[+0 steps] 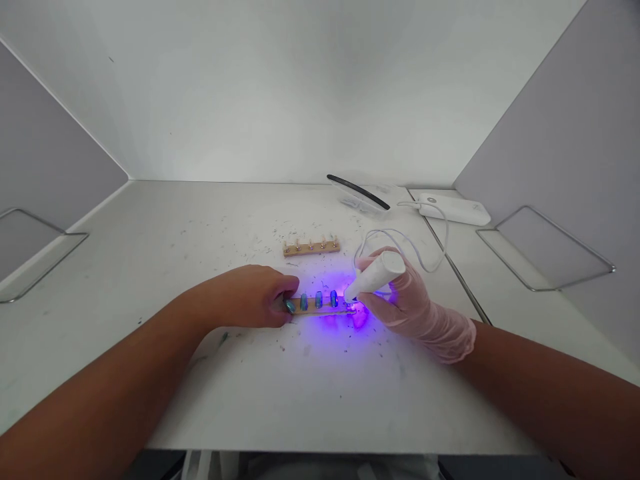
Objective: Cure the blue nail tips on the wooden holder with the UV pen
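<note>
A wooden strip (320, 309) with several teal painted nail tips lies on the white table (200, 227) in front of me. My left hand (255, 295), bare, pinches the strip's left end with closed fingers. My right hand (405, 300), in a thin pink glove, is wrapped round a small white UV lamp pen (375, 276). The pen's tip points down at the strip's right end and casts a purple glow there. A white cable (425, 247) runs from the pen toward the back right.
A second wooden strip (311, 247) with bare pegs lies just behind. At the back right are a black nail file (357, 191) on a clear box and a white power unit (455, 209). Metal frames (545, 250) stand at both sides; small shavings litter the table.
</note>
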`<state>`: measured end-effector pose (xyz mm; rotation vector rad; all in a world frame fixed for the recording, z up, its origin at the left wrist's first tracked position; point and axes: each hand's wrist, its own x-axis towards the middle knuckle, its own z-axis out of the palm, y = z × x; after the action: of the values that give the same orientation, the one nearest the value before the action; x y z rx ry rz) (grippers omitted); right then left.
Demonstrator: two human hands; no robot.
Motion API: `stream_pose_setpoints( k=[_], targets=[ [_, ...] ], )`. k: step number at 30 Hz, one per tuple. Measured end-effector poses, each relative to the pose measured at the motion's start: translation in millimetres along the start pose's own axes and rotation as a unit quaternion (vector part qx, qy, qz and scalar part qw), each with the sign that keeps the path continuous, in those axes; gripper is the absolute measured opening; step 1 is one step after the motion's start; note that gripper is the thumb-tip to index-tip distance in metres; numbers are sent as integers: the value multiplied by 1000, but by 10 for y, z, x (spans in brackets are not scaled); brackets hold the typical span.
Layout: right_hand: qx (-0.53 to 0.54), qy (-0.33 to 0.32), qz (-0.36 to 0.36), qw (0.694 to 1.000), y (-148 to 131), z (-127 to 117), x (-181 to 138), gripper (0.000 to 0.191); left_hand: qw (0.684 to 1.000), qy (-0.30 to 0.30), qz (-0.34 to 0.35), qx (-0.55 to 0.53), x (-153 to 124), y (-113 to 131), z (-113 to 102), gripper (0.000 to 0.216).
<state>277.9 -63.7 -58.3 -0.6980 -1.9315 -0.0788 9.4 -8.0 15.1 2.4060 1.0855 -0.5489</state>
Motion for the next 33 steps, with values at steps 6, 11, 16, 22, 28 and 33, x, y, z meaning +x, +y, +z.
stream_pose_setpoints(
  k=[6, 11, 16, 22, 28, 33],
  targets=[
    [-4, 7, -4, 1000, -3, 13, 5, 35, 1000, 5, 5, -1, 9, -22, 10, 18],
    [-4, 8, -4, 1000, -5, 16, 6, 34, 1000, 6, 5, 3, 18, -34, 17, 19],
    [1, 5, -3, 1000, -10, 9, 7, 37, 1000, 9, 11, 1, 29, -37, 28, 19],
    [4, 2, 5, 1000, -9, 3, -2, 32, 1000, 10, 6, -1, 9, -36, 27, 19],
    [4, 1, 2, 1000, -6, 7, 3, 38, 1000, 6, 4, 0, 5, -21, 15, 19],
    [5, 6, -2, 1000, -4, 11, -6, 44, 1000, 3, 1, 1, 6, -11, 11, 18]
  ],
)
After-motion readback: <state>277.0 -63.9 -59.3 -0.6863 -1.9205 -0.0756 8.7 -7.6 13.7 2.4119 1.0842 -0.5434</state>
